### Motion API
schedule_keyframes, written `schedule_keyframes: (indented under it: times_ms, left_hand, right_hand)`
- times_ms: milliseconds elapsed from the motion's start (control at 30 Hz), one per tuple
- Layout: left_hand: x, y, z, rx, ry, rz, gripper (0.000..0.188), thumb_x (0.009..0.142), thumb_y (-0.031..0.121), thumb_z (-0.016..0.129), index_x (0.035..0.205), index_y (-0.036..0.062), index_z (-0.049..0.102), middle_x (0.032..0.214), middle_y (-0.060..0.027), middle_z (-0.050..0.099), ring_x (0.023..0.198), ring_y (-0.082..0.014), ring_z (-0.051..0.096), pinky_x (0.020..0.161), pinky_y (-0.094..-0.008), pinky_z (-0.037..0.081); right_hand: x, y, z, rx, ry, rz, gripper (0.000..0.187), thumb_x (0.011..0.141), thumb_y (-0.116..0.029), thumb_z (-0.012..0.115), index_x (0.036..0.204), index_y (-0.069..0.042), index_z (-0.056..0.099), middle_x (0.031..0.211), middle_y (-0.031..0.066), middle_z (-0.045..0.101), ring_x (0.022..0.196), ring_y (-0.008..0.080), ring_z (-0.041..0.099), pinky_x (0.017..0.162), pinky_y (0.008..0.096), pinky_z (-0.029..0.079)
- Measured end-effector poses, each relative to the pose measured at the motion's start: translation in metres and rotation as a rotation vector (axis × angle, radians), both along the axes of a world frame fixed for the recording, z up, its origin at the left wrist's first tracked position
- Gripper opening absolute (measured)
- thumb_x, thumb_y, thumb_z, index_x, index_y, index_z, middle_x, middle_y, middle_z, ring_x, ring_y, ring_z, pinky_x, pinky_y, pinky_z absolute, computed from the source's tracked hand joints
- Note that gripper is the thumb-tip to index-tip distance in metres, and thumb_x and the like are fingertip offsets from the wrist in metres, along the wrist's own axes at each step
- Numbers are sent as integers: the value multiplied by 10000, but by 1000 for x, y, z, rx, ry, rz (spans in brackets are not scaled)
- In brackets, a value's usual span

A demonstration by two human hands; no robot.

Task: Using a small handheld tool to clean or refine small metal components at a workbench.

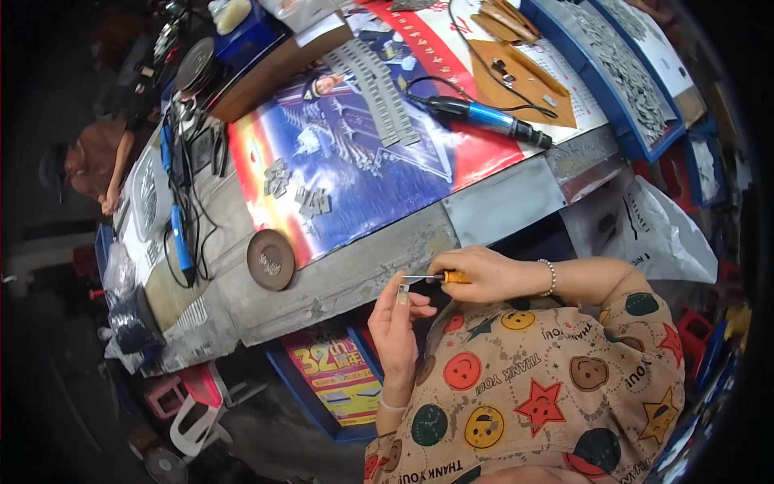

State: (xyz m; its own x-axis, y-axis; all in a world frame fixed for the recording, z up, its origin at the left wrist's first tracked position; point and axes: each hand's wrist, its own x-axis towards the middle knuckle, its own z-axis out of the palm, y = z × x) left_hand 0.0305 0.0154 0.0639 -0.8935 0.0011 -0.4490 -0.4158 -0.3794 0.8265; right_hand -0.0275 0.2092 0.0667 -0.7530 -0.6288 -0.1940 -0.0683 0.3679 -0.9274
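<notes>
My right hand (488, 274) grips a small screwdriver (453, 277) by its orange-yellow handle, the thin metal shaft pointing left. Its tip meets a small light metal piece (403, 294) pinched in the fingers of my left hand (393, 331). Both hands are just off the near edge of the workbench (355, 282), in front of my patterned shirt. A round brown dish (260, 242) with tiny pale bits in it stands on the bench, left of my hands. Two small clusters of flat grey pieces (313, 202) lie on the blue and red poster (379, 189) beyond.
Rows of grey parts (375, 93) and a blue electric screwdriver (492, 119) with its cable lie farther back. Blue trays (667, 139) of grey pieces stand at the right. A blue corded tool (180, 238) lies left. Another person (97, 157) sits at the far left.
</notes>
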Motion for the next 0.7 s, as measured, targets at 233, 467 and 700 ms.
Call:
schedule_keyframes:
  times_ms: [233, 467, 700]
  left_hand:
    - [12, 2, 14, -2, 65, -127, 501, 940, 20, 405, 1398, -29, 209, 839, -111, 630, 721, -145, 615, 706, -260, 514]
    - [14, 8, 18, -88, 48, -184, 469, 951, 44, 405, 1385, -10, 237, 774, -102, 615, 659, -132, 598, 643, -242, 502]
    - [15, 4, 15, -16, 57, -180, 434, 969, 90, 390, 1371, -10, 261, 745, -88, 618, 618, -113, 590, 595, -218, 496]
  right_hand:
    - [9, -23, -4, -262, -402, -147, 172, 847, -130, 618, 918, 27, 609, 811, 21, 614, 780, 63, 544, 699, 232, 462]
    - [13, -24, -2, -351, -587, -155, 114, 840, -103, 611, 855, 10, 599, 771, 0, 573, 723, 45, 495, 646, 218, 427]
    - [16, -26, -4, -353, -643, -189, 95, 839, -83, 598, 869, 8, 593, 758, -6, 569, 724, 42, 496, 654, 207, 420]
